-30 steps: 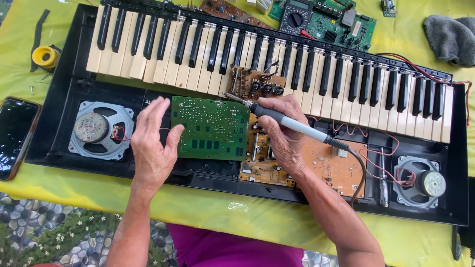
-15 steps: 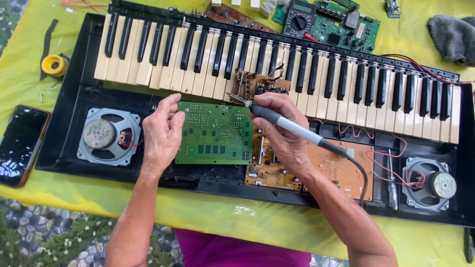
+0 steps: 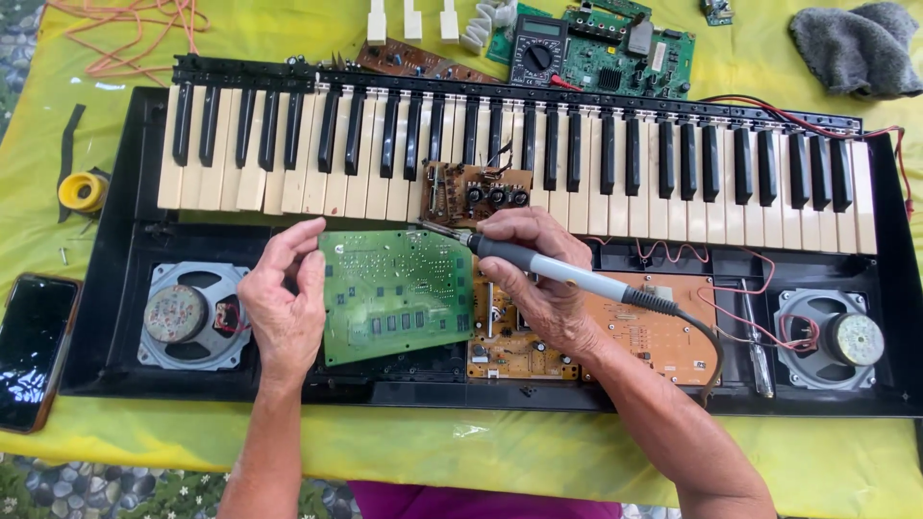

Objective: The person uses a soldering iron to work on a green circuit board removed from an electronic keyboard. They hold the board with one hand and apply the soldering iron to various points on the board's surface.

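Left hand (image 3: 281, 309) pinches green board (image 3: 394, 293) edge, tilting it up for access — right hand (image 3: 538, 284) grips iron (image 3: 558, 271) pen-style, tip at board's top corner.

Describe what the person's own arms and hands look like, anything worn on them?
Both forearms are bare, no sleeves in view. The left hand and right hand wear no gloves, and I can see no rings, watch or bracelet. A strip of magenta clothing shows at the bottom edge.
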